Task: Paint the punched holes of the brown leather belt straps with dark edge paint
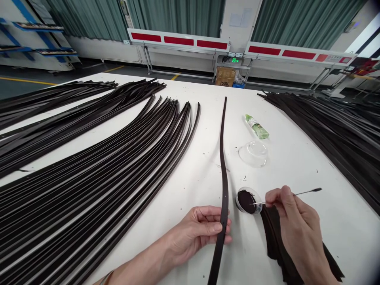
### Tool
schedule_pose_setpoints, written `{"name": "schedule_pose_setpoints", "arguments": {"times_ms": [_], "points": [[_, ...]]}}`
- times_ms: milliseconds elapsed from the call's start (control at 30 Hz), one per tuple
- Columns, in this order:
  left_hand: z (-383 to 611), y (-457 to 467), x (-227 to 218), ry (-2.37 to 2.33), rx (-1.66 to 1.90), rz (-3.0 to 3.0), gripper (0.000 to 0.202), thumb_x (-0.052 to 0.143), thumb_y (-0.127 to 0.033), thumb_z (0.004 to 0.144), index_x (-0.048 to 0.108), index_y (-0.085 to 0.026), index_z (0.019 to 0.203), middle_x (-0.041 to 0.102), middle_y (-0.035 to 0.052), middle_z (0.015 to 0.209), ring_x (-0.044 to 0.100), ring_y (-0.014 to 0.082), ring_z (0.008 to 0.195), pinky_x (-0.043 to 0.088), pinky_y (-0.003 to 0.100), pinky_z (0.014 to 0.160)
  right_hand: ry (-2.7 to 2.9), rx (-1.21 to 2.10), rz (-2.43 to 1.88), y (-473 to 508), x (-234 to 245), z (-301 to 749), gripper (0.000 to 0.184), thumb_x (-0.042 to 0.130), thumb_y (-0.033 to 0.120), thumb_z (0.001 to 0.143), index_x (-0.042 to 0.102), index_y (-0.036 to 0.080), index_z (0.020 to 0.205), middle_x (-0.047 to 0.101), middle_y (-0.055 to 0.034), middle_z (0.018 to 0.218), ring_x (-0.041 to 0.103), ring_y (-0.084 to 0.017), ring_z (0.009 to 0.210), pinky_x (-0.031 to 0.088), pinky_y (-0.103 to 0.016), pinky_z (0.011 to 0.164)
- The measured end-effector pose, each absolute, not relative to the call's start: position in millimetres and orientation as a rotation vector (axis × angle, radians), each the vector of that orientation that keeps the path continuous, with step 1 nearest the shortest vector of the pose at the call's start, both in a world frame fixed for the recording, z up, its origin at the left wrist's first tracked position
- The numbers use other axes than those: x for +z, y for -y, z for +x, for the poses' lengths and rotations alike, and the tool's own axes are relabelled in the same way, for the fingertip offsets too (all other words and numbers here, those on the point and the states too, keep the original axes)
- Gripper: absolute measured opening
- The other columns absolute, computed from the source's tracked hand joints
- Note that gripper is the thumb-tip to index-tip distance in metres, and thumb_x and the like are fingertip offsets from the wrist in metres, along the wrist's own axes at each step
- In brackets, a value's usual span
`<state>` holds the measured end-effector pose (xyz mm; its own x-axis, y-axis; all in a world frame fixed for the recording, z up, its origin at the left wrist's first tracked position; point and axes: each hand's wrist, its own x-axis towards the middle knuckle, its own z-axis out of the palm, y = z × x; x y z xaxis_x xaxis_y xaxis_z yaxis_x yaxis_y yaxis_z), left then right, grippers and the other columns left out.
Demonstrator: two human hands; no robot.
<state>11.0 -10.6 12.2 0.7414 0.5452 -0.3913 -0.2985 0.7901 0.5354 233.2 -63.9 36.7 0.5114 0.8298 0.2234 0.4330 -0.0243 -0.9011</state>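
Note:
My left hand (199, 229) is closed on a long dark brown leather strap (223, 166), held on edge between thumb and fingers; the strap runs from the near edge far up the white table (297, 166). My right hand (292, 221) pinches a thin metal applicator stick (305, 192), its near tip dipped in a small round pot of dark dye (247, 201). The pot stands just right of the strap. Under my right hand lies a dark stained cloth (274, 241).
Many dark straps (97, 174) lie fanned out over the left half of the table, and another pile of dark straps (335, 126) runs along the right side. A green bottle (257, 126) lies on its side beyond a clear plastic lid (253, 152). Benches with red panels stand behind.

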Motion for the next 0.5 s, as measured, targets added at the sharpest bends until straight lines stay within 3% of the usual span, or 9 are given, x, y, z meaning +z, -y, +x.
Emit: {"name": "schedule_pose_setpoints", "arguments": {"times_ms": [167, 333, 500], "points": [[11, 11, 11, -0.556, 0.463, 0.483, 0.028, 0.080, -0.009, 0.071, 0.074, -0.012, 0.098, 0.071, 0.0070, 0.091, 0.068, 0.0145, 0.080, 0.058, 0.032, 0.082, 1.051, 0.561, -1.585, 68, 35, 220, 0.043, 0.043, 0.050, 0.098, 0.060, 0.017, 0.074, 0.064, -0.0067, 0.078, 0.060, -0.018, 0.074, 0.047, -0.028, 0.066], [13, 13, 8, -0.565, 0.469, 0.474, 0.034, 0.081, -0.006, 0.067, 0.073, -0.010, 0.100, 0.070, 0.0075, 0.088, 0.066, 0.0143, 0.079, 0.058, 0.034, 0.081, 1.375, 0.392, -1.464, 80, 45, 202, 0.035, 0.038, 0.025, 0.101, 0.058, 0.019, 0.074, 0.063, -0.0037, 0.080, 0.059, -0.015, 0.080, 0.043, -0.027, 0.074], [14, 14, 6, -0.552, 0.485, 0.443, 0.032, 0.081, -0.005, 0.066, 0.073, -0.010, 0.097, 0.072, 0.0086, 0.089, 0.067, 0.0163, 0.082, 0.059, 0.034, 0.080, 1.780, 0.201, -1.164, 77, 48, 194, 0.027, 0.036, 0.005, 0.094, 0.058, 0.017, 0.084, 0.064, -0.0027, 0.075, 0.059, -0.014, 0.079, 0.045, -0.029, 0.074]]}}
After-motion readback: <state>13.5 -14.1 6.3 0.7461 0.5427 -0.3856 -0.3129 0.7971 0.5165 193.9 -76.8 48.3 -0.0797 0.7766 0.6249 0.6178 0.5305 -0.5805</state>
